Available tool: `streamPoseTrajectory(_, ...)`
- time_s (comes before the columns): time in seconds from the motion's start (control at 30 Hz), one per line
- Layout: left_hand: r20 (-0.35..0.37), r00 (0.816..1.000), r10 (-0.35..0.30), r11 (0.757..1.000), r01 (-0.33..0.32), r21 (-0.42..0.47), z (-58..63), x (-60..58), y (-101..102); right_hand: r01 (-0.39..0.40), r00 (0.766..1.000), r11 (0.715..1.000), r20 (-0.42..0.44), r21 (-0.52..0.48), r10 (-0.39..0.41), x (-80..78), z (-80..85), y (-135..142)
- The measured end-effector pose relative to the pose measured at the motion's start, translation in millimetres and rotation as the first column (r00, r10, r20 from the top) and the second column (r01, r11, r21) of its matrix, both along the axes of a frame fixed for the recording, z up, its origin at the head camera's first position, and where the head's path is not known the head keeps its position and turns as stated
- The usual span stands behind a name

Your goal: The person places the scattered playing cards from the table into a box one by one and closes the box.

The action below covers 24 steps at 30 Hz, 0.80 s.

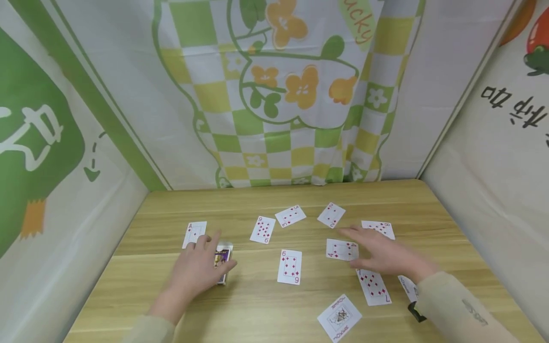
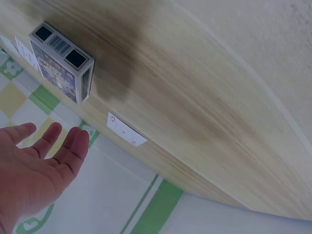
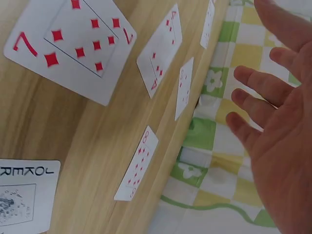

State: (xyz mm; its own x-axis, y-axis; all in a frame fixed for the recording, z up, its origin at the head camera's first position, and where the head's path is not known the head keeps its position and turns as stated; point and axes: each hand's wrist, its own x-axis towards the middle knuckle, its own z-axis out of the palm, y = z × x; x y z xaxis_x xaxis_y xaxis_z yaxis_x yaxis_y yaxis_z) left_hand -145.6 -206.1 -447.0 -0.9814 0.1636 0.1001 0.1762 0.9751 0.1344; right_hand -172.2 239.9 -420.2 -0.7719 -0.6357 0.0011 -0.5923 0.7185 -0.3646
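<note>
My left hand [image 1: 197, 264], fingers spread and holding nothing, hovers over a playing-card box [image 1: 221, 259]. The box, purple-fronted with white edges, stands clear of the fingers in the left wrist view [image 2: 61, 68]. Just beyond that hand lies the ace of diamonds [image 1: 196, 230]. On the other side my right hand [image 1: 381, 250] is held above the table with loosely extended fingers and nothing in its grasp. Around it lie the four [image 1: 339, 249], the seven [image 1: 374, 289] and the eight of diamonds [image 3: 138, 165], all face up. Its palm and fingers [image 3: 251, 105] show empty.
Farther in, the nine [image 1: 263, 229], the two [image 1: 331, 215] and another diamond card [image 1: 290, 216] lie spread out. The six [image 1: 289, 267] is mid-table, a joker [image 1: 340, 315] near the front. Beside the right sleeve are a partly covered joker [image 1: 407, 287] and a black object [image 1: 415, 312]. Printed curtains [image 1: 274, 95] enclose the table.
</note>
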Motion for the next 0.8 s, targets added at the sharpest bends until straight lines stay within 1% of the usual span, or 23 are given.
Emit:
streamPoseTrajectory(0.07, 0.004, 1.0, 0.008, 1.0, -0.008, -0.003, -2.2, 1.4, 2, -0.028, 0.999, 0.999, 0.033, 0.016, 0.027, 5.9, -2.5, -4)
streamPoseTrajectory(0.17, 0.002, 1.0, 0.029, 1.0, -0.029, -0.002, -6.7, 2.7, 3, -0.064, 0.997, 0.997, 0.053, 0.052, 0.061, 15.8, -7.3, -7)
streamPoseTrajectory(0.27, -0.006, 0.999, 0.049, 0.999, -0.049, -0.007, -12.7, 4.1, 3, -0.092, 0.996, 0.993, 0.02, 0.071, 0.09, 22.9, -12.4, -10)
streamPoseTrajectory(0.37, -0.006, 0.998, 0.057, 0.998, -0.057, -0.023, -18.1, 6.4, 3, -0.09, 0.996, 0.991, -0.01, 0.095, 0.092, 27.7, -15.4, -13)
streamPoseTrajectory(0.47, 0.002, 0.998, 0.058, 0.998, -0.058, -0.032, -19.8, 8.5, 3, -0.108, 0.993, 0.989, -0.041, 0.1, 0.112, 31.5, -18.4, -16)
streamPoseTrajectory(0.57, 0.007, 0.998, 0.058, 0.998, -0.058, -0.037, -20.9, 9.6, 3, -0.141, 0.986, 0.986, -0.071, 0.091, 0.148, 35.5, -22.2, -18)
streamPoseTrajectory(0.8, -0.004, 0.998, 0.065, 0.997, -0.065, -0.039, -24.1, 10.7, 1, -0.186, 0.979, 0.979, -0.069, 0.081, 0.192, 40.4, -36.4, -18)
